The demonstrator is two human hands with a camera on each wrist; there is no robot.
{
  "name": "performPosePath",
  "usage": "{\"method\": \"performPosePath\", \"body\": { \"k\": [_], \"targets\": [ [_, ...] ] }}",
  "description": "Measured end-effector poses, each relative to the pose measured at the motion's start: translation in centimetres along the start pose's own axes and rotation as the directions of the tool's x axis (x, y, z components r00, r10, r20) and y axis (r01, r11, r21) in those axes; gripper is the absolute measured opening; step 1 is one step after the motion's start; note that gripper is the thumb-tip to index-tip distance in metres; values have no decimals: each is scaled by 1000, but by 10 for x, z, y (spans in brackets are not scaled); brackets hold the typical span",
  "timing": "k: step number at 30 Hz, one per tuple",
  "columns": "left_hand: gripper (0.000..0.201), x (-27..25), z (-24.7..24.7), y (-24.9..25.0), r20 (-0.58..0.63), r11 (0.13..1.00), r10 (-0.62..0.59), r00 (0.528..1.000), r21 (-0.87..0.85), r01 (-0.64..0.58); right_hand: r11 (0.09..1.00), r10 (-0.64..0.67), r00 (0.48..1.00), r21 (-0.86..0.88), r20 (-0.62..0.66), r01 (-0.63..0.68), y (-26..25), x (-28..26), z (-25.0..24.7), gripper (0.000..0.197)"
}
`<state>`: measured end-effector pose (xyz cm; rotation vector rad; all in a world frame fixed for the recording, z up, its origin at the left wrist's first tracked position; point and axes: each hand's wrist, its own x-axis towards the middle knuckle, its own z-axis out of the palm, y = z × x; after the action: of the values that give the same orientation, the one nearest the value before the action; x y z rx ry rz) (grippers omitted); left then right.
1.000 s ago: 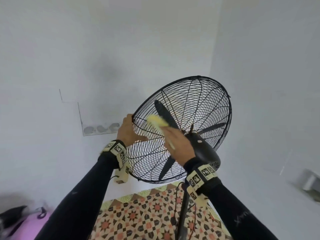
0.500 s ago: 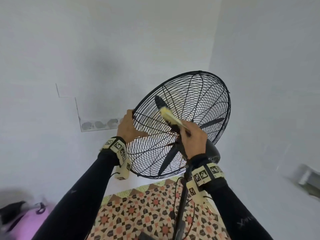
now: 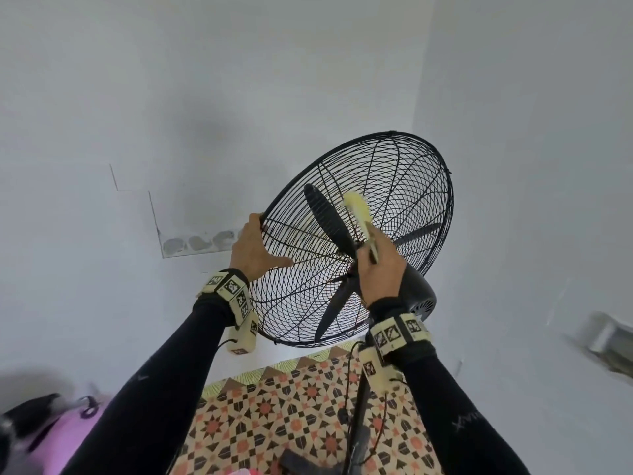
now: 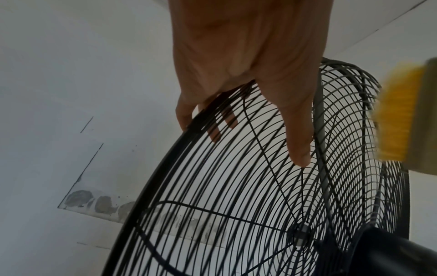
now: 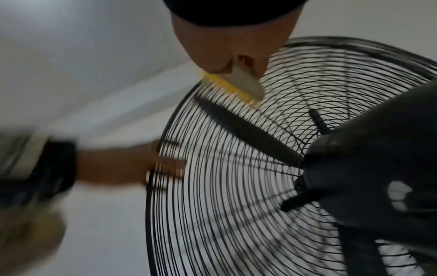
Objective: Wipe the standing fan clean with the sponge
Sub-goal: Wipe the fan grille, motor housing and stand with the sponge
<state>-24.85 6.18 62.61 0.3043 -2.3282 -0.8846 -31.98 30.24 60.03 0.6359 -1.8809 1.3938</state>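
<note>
The black standing fan's wire cage [image 3: 394, 186] tilts back toward the wall corner, and its motor housing [image 3: 419, 293] faces me. My left hand [image 3: 255, 246] grips the cage's left rim, with the fingers hooked over the rim [image 4: 196, 119] and the thumb [image 4: 298, 142] lying on the rear grille. My right hand [image 3: 373, 255] holds a yellow sponge [image 3: 358, 209] with a grey-green scouring side. The sponge presses on the rear grille above the hub, over a black blade [image 3: 329, 221]. The right wrist view shows the sponge [image 5: 238, 84] edge-on against the wires.
The fan's pole [image 3: 359, 423] and a cable run down to patterned floor tiles [image 3: 274, 423]. White walls meet in a corner behind the fan. A wall recess with grey patches [image 3: 198, 243] is at the left. A pink object [image 3: 68, 437] lies at the lower left.
My right hand has swept the sponge up and to the right across the rear grille, from the left part toward the middle. My left hand has kept its grip on the rim.
</note>
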Motion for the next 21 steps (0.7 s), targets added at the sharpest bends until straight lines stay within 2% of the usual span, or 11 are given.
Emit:
{"method": "performPosePath", "body": {
  "k": [2,5,7,8,10,12,14,16,18,19,21],
  "targets": [
    [108,-1,1,0,-3,1000,-6,1000,-6,6,998,40,999,-47,-21,-41,-2,2,6,51],
    [106,-4,0,-3,-11,1000,-13,1000,-17,13,983,-115,974,-117,194,140,-2,-29,20,51],
    [106,-5,-2,-5,-10,1000,-14,1000,-14,14,981,-141,946,-86,293,173,2,-40,16,47],
    [106,-6,-2,-4,-10,1000,-12,1000,-19,12,988,-122,955,-63,271,144,6,-36,13,45],
    [107,-6,1,-3,-13,999,2,1000,-32,-3,999,46,996,19,80,-47,6,-22,8,45],
    [107,-7,3,1,-21,999,7,1000,-40,-8,981,183,978,82,-98,-176,4,-8,11,46],
    [107,-7,3,1,-23,999,-2,1000,-40,1,992,125,990,25,-65,-124,1,-15,23,48],
    [107,-7,0,-3,-19,999,-16,1000,-28,15,999,32,991,-24,130,-29,5,-36,32,47],
    [107,-7,-3,-6,-15,999,-30,999,-18,29,1000,-8,973,-19,229,13,12,-49,27,41],
    [108,-8,-2,-7,-10,999,-31,999,-20,30,1000,-7,978,5,209,6,14,-49,21,38],
    [109,-9,1,-5,-17,999,-10,1000,-32,10,995,67,996,68,57,-71,19,-38,13,38]
  ]
}}
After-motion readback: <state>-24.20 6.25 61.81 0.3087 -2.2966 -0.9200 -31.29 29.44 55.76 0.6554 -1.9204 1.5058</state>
